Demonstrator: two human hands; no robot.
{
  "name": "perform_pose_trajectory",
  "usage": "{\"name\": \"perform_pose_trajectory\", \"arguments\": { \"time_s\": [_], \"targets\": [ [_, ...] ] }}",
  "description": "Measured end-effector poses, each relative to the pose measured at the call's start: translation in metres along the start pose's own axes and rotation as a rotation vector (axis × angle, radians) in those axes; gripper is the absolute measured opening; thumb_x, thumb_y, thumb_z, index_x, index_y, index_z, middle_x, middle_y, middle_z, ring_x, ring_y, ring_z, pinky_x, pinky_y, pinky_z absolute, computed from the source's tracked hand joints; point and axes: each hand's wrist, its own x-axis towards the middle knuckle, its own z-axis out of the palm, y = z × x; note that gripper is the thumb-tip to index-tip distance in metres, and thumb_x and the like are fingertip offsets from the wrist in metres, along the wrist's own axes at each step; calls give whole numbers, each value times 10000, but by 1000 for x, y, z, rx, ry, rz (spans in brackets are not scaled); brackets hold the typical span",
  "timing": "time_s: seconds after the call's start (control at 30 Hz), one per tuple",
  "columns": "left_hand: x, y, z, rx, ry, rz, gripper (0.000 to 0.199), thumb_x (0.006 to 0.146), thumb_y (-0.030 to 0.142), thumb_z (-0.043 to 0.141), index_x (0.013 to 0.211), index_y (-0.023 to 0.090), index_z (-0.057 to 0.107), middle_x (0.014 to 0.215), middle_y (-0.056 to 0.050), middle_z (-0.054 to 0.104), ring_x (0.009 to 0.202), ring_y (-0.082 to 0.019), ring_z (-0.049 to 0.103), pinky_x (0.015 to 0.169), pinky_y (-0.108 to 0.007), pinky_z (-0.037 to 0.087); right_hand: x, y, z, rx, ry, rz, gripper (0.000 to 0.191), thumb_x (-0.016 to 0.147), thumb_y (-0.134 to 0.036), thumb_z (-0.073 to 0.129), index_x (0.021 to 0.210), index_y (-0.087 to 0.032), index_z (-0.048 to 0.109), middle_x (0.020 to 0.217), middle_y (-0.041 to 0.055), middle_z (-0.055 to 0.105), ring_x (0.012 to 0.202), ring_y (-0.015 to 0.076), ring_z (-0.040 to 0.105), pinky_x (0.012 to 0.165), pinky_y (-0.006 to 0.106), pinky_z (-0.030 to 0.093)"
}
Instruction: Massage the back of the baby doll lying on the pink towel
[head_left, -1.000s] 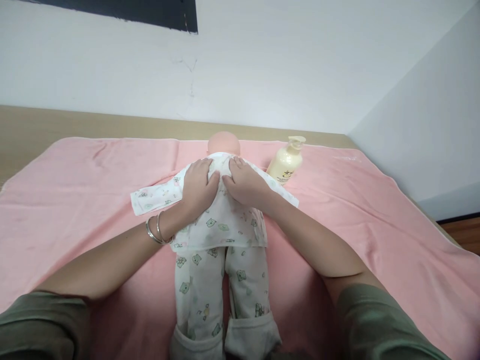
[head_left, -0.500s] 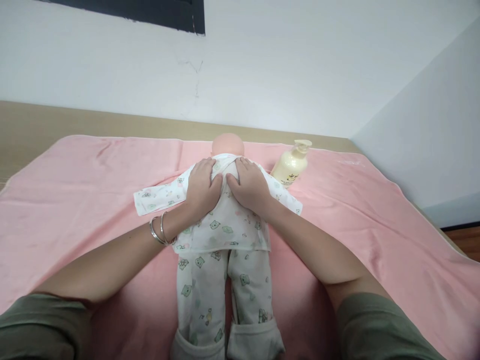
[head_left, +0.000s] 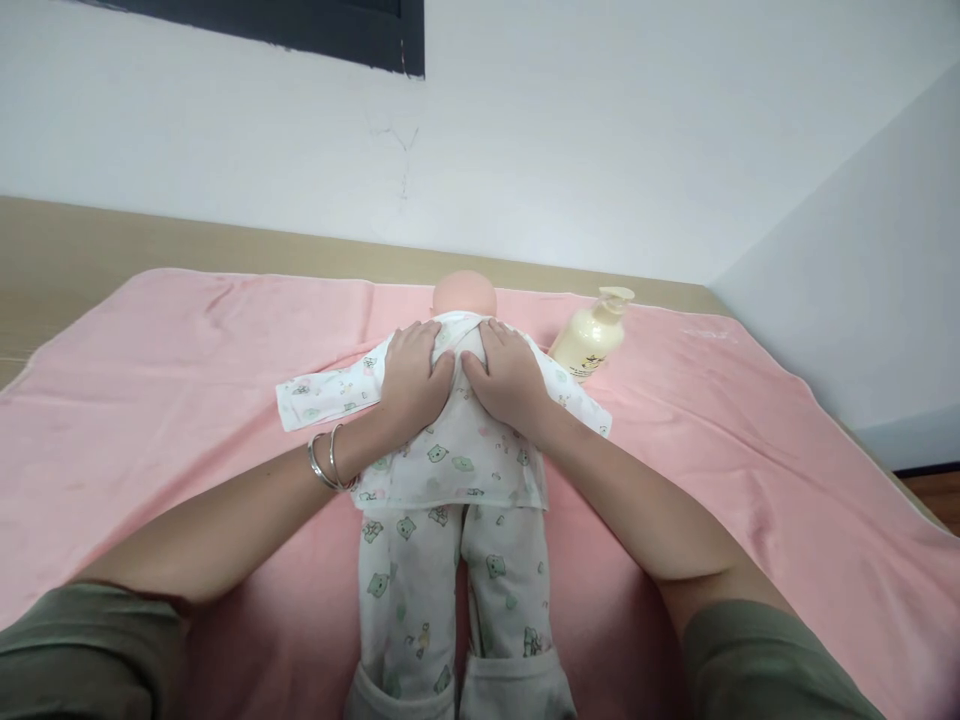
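Note:
A baby doll [head_left: 465,292] lies stretched out with its bald head at the far end. It wears a white printed top [head_left: 457,470] and matching trousers [head_left: 416,590] with turned-up cuffs. My left hand [head_left: 416,375] rests flat on the left side of the upper top, its thumb spread toward the middle. On the right side lies my right hand [head_left: 510,375], also flat with the thumb out. Both hands touch the cloth, and neither grips anything. The doll's sleeves stick out to either side. Two silver bangles [head_left: 326,458] circle my left wrist.
A cream pump bottle [head_left: 592,340] stands tilted in view just beyond the doll's right-side sleeve. Under everything spreads a pink blanket [head_left: 225,350] with shallow creases. A wooden surface [head_left: 97,235] shows past its far edge, with a white wall [head_left: 600,130] behind.
The whole view has shifted slightly, so everything sits a little to the right and lower. Both hands keep the same place on the doll's top.

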Motion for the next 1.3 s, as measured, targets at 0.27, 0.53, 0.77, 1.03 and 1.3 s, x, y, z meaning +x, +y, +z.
{"name": "perform_pose_trajectory", "arguments": {
  "time_s": [0.27,0.53,0.77,1.03,1.3],
  "targets": [
    [1,3,-2,30,-8,-6,485,916,309,371,1296,97,586,1320,-176,634,1237,-322,571,1148,-530,421,0,-3,-6,-15,-12,-20,379,972,-336,396,1179,-94,599,1262,188,662,1188,329,579,1087,473,421],
    [-19,18,-2,158,-99,92,568,966,305,324,1424,-6,451,1512,-275,480,1481,-382,381,1236,-604,308,10,3,-22,-49,-150,18,259,981,-381,415,946,-189,585,931,86,704,834,261,629,739,369,490],
    [-8,15,-9,125,-167,73,505,914,239,341,1339,46,532,1444,-228,553,1406,-352,475,1217,-560,365,-16,-13,-12,-252,-58,-153,389,1005,-224,320,1187,-38,608,1208,239,664,1157,359,590,1038,491,460],
    [4,9,-11,189,-126,55,430,934,239,312,1216,102,606,1273,-192,659,1270,-332,580,1163,-532,425,-14,-11,-10,-172,-37,-127,356,995,-251,359,1156,-86,631,1208,197,674,1167,322,593,1026,446,476],
    [-21,26,-12,225,-121,167,504,902,236,380,1336,53,557,1446,-204,573,1438,-330,462,1238,-528,356,10,4,-13,-136,-131,-43,349,1020,-261,305,1091,-100,605,1176,184,674,1098,306,597,1007,442,453]
  ]
}}
